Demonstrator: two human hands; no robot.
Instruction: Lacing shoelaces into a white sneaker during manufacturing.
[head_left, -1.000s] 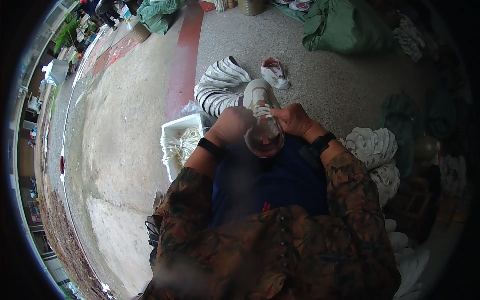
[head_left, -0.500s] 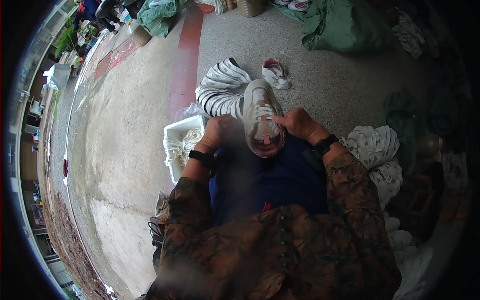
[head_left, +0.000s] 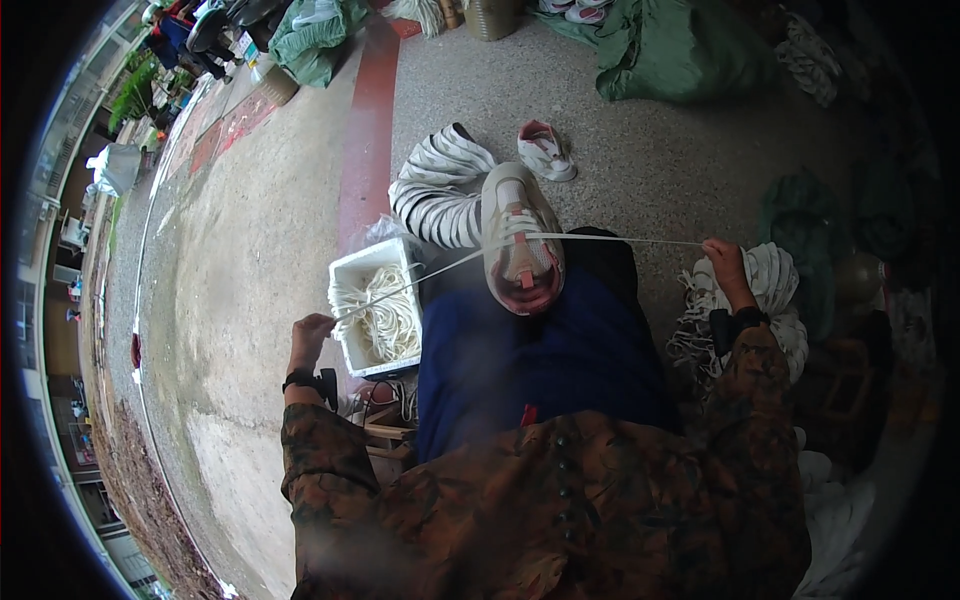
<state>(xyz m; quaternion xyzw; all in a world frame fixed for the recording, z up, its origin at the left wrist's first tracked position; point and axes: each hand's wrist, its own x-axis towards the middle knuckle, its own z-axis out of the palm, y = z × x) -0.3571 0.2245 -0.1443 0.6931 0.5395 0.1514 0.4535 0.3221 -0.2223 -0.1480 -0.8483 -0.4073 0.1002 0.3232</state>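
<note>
A whitish sneaker (head_left: pixel 518 205) with pink trim rests on my lap, its toe pointing away from me. From its eyelets a white shoelace (head_left: pixel 620 238) runs out to both sides, pulled taut. My left hand (head_left: pixel 312 335) pinches one end, out past the white lace box. Far to the right, my right hand (head_left: pixel 725 262) pinches the other end, above a stack of white shoe parts. The lower eyelets are laced; the pink tongue tab lies nearer to me.
Left of my lap stands a white foam box (head_left: pixel 345 270) full of white laces. Beyond the shoe lie a curved row of stacked white shoe pieces (head_left: pixel 440 200) and another pink-lined shoe (head_left: pixel 546 150). Green sacks (head_left: pixel 680 55) sit farther off. White pieces (head_left: pixel 775 275) are piled at right.
Both hands have moved from the sneaker far out to the sides, drawing the lace ends out straight. The sneaker stays nearly in place on my lap.
</note>
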